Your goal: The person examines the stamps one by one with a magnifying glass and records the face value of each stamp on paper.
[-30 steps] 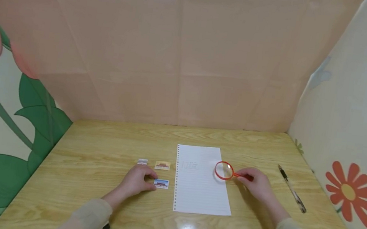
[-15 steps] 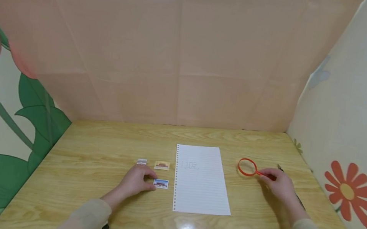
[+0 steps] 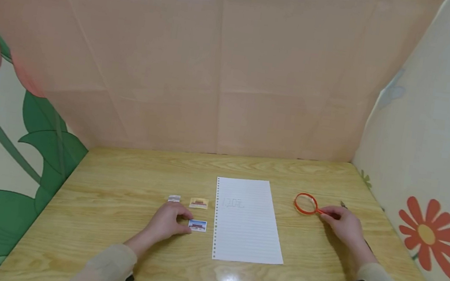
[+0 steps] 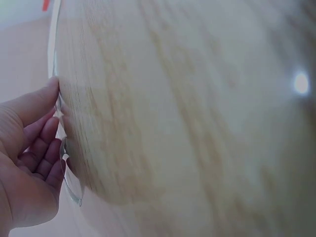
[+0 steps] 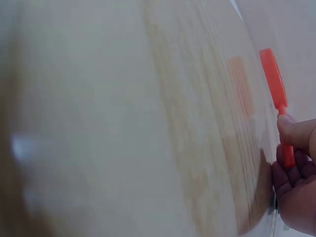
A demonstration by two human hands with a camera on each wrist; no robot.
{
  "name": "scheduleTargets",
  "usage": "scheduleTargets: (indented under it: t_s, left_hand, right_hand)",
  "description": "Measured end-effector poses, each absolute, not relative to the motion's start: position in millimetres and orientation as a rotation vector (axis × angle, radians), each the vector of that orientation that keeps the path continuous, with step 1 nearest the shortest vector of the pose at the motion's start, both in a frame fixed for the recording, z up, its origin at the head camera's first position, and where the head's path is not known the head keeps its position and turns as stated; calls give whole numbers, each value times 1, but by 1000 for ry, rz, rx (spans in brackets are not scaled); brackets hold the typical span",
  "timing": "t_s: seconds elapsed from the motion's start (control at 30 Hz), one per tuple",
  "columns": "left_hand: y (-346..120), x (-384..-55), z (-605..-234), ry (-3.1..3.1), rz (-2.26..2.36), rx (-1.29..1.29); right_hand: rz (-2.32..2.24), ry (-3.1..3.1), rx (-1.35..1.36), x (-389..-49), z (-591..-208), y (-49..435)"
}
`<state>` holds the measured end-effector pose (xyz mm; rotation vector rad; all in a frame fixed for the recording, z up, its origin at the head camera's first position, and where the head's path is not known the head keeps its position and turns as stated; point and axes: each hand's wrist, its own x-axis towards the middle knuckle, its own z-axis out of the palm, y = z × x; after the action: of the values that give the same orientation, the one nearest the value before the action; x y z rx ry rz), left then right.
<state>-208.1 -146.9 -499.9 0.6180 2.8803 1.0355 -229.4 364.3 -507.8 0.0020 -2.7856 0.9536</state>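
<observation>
My right hand (image 3: 344,225) pinches the thin handle of a red-rimmed magnifying glass (image 3: 306,203), its lens held to the right of the paper. In the right wrist view this magnifying glass (image 5: 274,79) appears nearly edge-on, raised over the table, with the handle between thumb and fingers. My left hand (image 3: 167,221) rests at a blue postage stamp (image 3: 197,225), thumb and forefinger at the left corners of the stamp, which lies on the table. A yellowish stamp (image 3: 198,203) lies just beyond it. Another stamp (image 3: 174,198) is partly hidden behind the left hand.
A lined, punched sheet of paper (image 3: 249,229) with faint handwriting lies mid-table. A pen, mostly hidden by the right hand and forearm, shows its tip (image 3: 343,204). The wooden table (image 3: 173,271) meets a pink backdrop (image 3: 159,117) and a flower-painted side wall (image 3: 439,164).
My right hand has carried the magnifying glass from over the paper's right edge to the right, partly covering the pen. The left hand and the stamps have stayed put.
</observation>
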Motion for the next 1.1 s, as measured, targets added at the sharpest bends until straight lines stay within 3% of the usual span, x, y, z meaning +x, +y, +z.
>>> scheduleTargets:
  t_s: [0.73,1.1]
  left_hand:
    - [-148,-209,-501,2897,1039,665]
    - [-148,-209,-502,2901,1027,654]
  right_hand:
    - [971,-2770,81,-232,-508,361]
    - [1219,-2721,-69,-220,-501,380]
